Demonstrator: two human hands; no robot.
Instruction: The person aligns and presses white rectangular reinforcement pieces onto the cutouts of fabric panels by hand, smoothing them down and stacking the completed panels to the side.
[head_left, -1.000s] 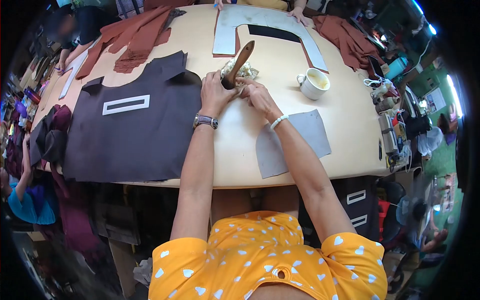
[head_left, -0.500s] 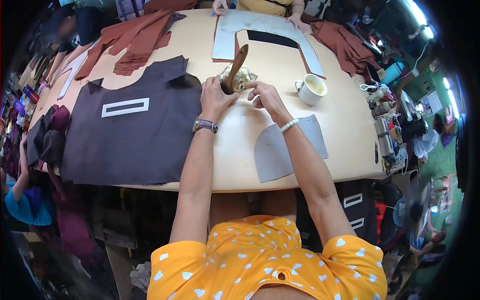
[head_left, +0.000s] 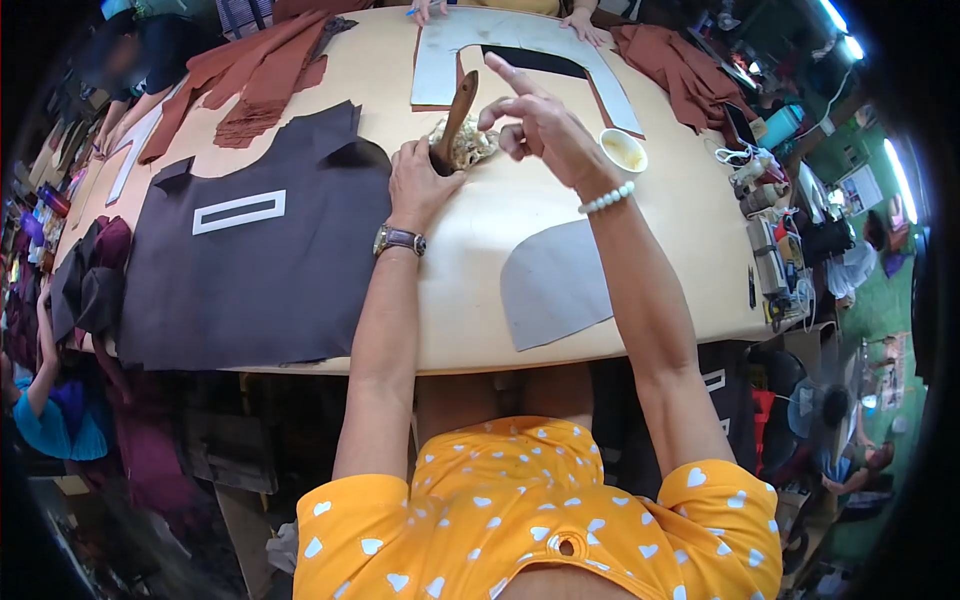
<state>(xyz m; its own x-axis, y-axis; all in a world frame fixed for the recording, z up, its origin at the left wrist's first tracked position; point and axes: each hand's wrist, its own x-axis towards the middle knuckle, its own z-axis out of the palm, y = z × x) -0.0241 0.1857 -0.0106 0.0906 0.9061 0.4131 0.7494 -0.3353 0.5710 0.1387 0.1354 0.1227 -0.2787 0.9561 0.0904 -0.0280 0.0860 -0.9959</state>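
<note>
My left hand (head_left: 422,187), with a watch at its wrist, is closed around the near left side of a lumpy cream-crusted pot (head_left: 474,146). A wooden-handled brush (head_left: 460,108) leans up out of the pot, its lower end hidden. My right hand (head_left: 545,130) is raised over the table to the right of the pot, holding nothing. Its index finger is stretched out and the others are loosely bent. Just beyond that wrist stands a white cup (head_left: 625,152) with something pale yellow inside. A grey rounded fabric piece (head_left: 555,285) lies below the right forearm, partly covered by it.
Dark fabric panels (head_left: 260,280) with a white rectangular frame (head_left: 238,212) lie at the left. Across the table (head_left: 470,330), another person's hands rest by a large pale pattern (head_left: 445,60). Rust-brown fabric (head_left: 680,75) is piled at the back right. Tools and cables crowd the right edge.
My right hand has lifted away from the pot, up and to the right, and its fingers have opened. My left hand stays at the pot. The view has shifted slightly.
</note>
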